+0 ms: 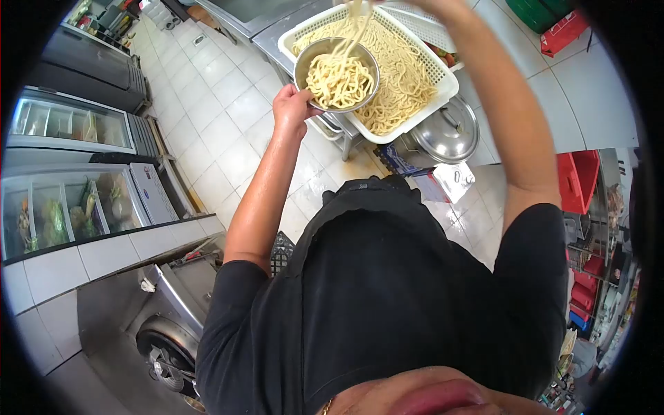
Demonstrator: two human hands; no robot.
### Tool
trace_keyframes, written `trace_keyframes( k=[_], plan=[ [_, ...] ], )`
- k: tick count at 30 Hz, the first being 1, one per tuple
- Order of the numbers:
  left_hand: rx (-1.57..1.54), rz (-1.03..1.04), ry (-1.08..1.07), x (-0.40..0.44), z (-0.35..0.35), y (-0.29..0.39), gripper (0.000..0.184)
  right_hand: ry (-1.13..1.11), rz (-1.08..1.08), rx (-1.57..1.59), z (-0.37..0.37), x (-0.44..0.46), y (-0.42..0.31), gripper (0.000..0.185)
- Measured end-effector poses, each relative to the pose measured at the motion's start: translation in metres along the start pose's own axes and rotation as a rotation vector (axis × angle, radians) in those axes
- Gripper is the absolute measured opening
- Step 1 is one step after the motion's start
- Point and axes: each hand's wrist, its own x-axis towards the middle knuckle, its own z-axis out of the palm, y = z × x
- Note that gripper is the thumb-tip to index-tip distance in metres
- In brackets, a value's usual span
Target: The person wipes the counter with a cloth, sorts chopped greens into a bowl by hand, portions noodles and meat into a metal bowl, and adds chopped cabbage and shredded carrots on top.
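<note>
My left hand (293,107) grips the rim of a round metal bowl (299,76), thumb over the edge. Thick yellow noodles (339,81) fill the bowl. Long strands (355,31) stretch from it up to the top edge of the view, where my right hand (423,4) holds them raised; its fingers are mostly cut off by the frame. Under and behind the bowl lies a white perforated plastic basket (443,86), with a thick layer of the same noodles spread in it.
A lidded steel pot (448,131) stands beside the basket. Glass-topped fridges (69,207) with vegetables line the left. A burner (166,353) sits at lower left. Red bins (577,181) and shelves are at right. The floor is tiled (228,111).
</note>
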Motion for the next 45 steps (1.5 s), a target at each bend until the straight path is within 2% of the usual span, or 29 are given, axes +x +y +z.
trace_keyframes(
  k=[2,3,4,6,9,11,12,14,15,17,19,20,24,27,30,37,40,45],
  plan=[
    [-0.009,-0.013,-0.001,-0.009,0.002,0.005,0.014,-0.069,-0.142,-0.132,0.057,-0.011,0.034,0.019],
    [-0.014,-0.018,-0.008,-0.014,0.005,0.007,0.013,-0.216,-0.078,-0.189,0.079,-0.026,0.057,0.025],
    [-0.017,-0.025,-0.017,-0.019,0.006,0.009,0.013,-0.357,0.003,-0.168,0.087,-0.047,0.046,0.031],
    [-0.016,-0.038,-0.033,-0.025,0.006,0.006,0.011,-0.386,0.075,-0.245,0.098,-0.073,0.061,0.041],
    [0.006,-0.052,-0.048,-0.031,0.011,-0.008,0.009,-0.086,-0.093,-0.223,0.101,-0.108,0.086,0.053],
    [0.096,-0.056,-0.066,-0.033,0.026,-0.016,0.008,-0.061,-0.172,-0.277,0.111,-0.131,0.098,0.069],
    [0.148,-0.053,-0.09,-0.028,0.029,-0.027,0.017,0.033,-0.199,-0.4,0.12,-0.146,0.105,0.076],
    [0.168,-0.101,-0.131,-0.04,0.054,-0.023,0.024,-0.009,-0.099,-0.38,0.117,-0.159,0.099,0.076],
    [0.152,-0.105,-0.166,-0.043,0.061,-0.029,0.023,0.101,-0.123,-0.537,0.125,-0.169,0.106,0.07],
    [0.168,-0.139,-0.158,-0.054,0.08,-0.031,0.023,0.017,0.018,-0.639,0.112,-0.18,0.101,0.054],
    [0.112,-0.126,-0.212,-0.063,0.1,-0.04,0.027,0.118,0.033,-0.72,0.111,-0.193,0.119,0.029],
    [0.109,-0.132,-0.249,-0.066,0.109,-0.045,0.029,0.113,0.056,-0.703,0.104,-0.202,0.125,0.026],
    [0.209,-0.189,-0.277,-0.09,0.16,-0.071,0.018,0.022,0.212,-0.41,0.046,-0.251,0.148,0.039],
    [0.22,-0.259,-0.325,-0.118,0.199,-0.098,0.01,0.015,0.359,-0.199,-0.009,-0.308,0.151,0.039],
    [0.294,-0.336,-0.435,-0.148,0.24,-0.135,0.007,0.252,0.29,-0.133,-0.043,-0.381,0.192,0.041],
    [0.393,-0.515,-0.641,-0.228,0.364,-0.248,0.014,0.73,0.762,-0.127,-0.159,-0.627,0.245,0.029],
    [0.444,-0.574,-0.754,-0.268,0.426,-0.293,0.014,0.885,0.916,-0.288,-0.19,-0.751,0.263,0.027],
    [0.487,-0.641,-0.905,-0.325,0.523,-0.355,0.015,1.094,1.21,-0.299,-0.234,-0.901,0.25,0.023]
  ],
)
